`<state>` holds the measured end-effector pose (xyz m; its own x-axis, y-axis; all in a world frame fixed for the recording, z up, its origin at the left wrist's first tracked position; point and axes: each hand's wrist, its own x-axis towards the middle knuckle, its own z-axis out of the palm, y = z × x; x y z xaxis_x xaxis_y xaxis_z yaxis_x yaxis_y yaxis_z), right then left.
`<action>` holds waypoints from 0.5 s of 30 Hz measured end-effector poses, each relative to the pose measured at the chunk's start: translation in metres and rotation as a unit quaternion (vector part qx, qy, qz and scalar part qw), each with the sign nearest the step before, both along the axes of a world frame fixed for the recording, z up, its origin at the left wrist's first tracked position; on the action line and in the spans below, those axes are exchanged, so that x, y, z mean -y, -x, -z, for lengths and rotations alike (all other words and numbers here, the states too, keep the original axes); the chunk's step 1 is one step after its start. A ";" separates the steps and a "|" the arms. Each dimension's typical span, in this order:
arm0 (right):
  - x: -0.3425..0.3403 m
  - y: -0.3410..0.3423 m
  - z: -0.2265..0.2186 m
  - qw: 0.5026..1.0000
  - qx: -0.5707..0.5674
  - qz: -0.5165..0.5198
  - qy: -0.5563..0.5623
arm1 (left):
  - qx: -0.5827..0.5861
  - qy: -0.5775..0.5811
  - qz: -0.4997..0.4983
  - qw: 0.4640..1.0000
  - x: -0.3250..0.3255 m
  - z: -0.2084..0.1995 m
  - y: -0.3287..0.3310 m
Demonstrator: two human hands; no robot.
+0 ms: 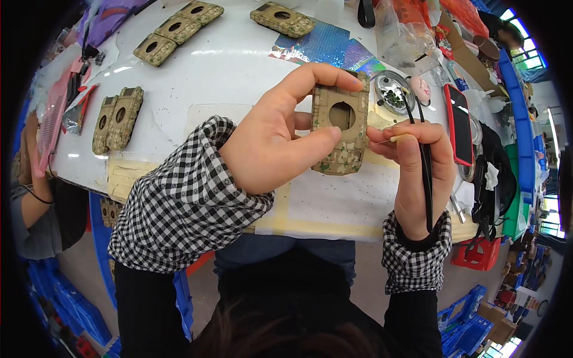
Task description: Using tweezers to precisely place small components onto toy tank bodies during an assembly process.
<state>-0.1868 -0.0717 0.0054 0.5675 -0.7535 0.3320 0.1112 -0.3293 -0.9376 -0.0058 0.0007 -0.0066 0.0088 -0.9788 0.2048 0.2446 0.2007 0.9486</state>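
Note:
My left hand [268, 137] is closed round a camouflage toy tank hull [337, 159] with a round hole in its top, fingers along the far edge and thumb beside the hole. At the hull's right side is my right hand [427, 158], its fingers pinched together. It holds black tweezers [426, 185], their tips pointing away from me. Between thumb and fingertips it also has a small, thin thing with a pale yellow end [396, 138], too small to name. Just beyond, a round dish [399, 82] contains small dark green parts.
More tank hulls lie on the white table [197, 77]: two at left [122, 118], three at far left [178, 27], one at the far middle [282, 19] by a shiny blue sheet [316, 45]. A red-edged phone [458, 122] and black bag [495, 185] are at right. Another person's arm [33, 206] shows at left.

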 end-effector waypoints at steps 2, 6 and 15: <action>0.000 0.000 0.000 1.000 -0.002 0.000 0.005 | -0.001 0.001 0.001 1.000 0.000 0.000 0.000; 0.000 0.000 0.001 1.000 -0.004 -0.002 0.010 | -0.002 0.001 0.001 1.000 0.000 0.001 0.000; 0.000 0.000 0.000 1.000 0.002 0.002 0.004 | -0.003 0.008 -0.002 1.000 0.001 0.001 0.000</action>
<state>-0.1864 -0.0715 0.0051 0.5634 -0.7530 0.3399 0.1138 -0.3368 -0.9347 -0.0058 0.0002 -0.0077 0.0144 -0.9755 0.2195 0.2502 0.2160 0.9438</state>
